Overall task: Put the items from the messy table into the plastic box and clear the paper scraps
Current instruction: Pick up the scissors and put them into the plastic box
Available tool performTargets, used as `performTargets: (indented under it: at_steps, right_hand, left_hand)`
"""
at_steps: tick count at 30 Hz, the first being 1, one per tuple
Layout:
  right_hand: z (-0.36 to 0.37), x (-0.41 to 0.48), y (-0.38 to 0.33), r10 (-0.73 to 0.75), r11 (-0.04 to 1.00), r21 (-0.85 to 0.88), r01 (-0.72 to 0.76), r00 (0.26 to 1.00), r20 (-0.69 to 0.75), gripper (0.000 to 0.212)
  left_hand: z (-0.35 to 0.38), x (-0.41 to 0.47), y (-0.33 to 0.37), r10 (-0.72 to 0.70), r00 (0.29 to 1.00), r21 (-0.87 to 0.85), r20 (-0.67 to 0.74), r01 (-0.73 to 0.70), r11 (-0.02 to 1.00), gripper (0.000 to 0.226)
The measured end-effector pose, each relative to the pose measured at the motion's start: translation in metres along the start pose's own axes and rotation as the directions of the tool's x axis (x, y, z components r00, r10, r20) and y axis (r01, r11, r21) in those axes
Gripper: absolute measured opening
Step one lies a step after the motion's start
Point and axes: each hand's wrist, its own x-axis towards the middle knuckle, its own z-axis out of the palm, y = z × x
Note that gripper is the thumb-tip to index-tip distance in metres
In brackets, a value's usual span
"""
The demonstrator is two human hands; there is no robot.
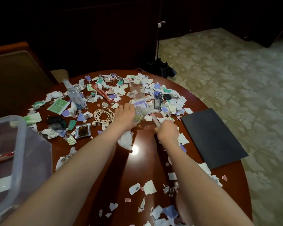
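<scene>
Torn paper scraps (149, 187) litter a round brown table (144, 160). My left hand (125, 115) grips a small clear jar (138, 114) near the table's middle. My right hand (167, 132) holds a thin pinkish tube (155, 119) just right of the jar. The clear plastic box (18, 144) stands at the left edge with a red item inside. Loose on the table lie a spray bottle (74, 94), a coiled white cable (103, 115), a red stick packet (102, 92), a foil sachet (83, 130), a clear acrylic stand (137, 91), keys (163, 97) and a dark pouch (55, 122).
A black flat sheet (214, 136) lies on the table's right side, overhanging the edge. A chair (15, 70) stands at the far left. A folded black umbrella (160, 69) rests on the patterned carpet (227, 70) behind the table.
</scene>
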Motion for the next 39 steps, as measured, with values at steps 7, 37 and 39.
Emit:
performTargets:
  at_steps: [7, 37, 39]
  right_hand:
    - [-0.015, -0.028, -0.022, -0.002, 0.992, 0.128, 0.011, 0.998, -0.069, 0.036]
    - [-0.039, -0.232, -0.176, -0.044, 0.246, 0.955, -0.165, 0.983, 0.181, 0.026]
    - [-0.036, -0.240, -0.185, -0.089, 0.214, 0.952, -0.221, 0.966, 0.244, 0.020]
  left_hand:
    - [-0.031, -0.035, -0.017, -0.165, 0.986, -0.245, -0.027, 0.153, 0.957, 0.073]
    - [-0.080, -0.193, -0.109, -0.323, 0.931, -0.975, 0.170, 0.206, 0.081, 0.066]
    - [-0.082, -0.202, -0.124, -0.316, 0.939, -0.980, 0.135, 0.174, 0.097, 0.065]
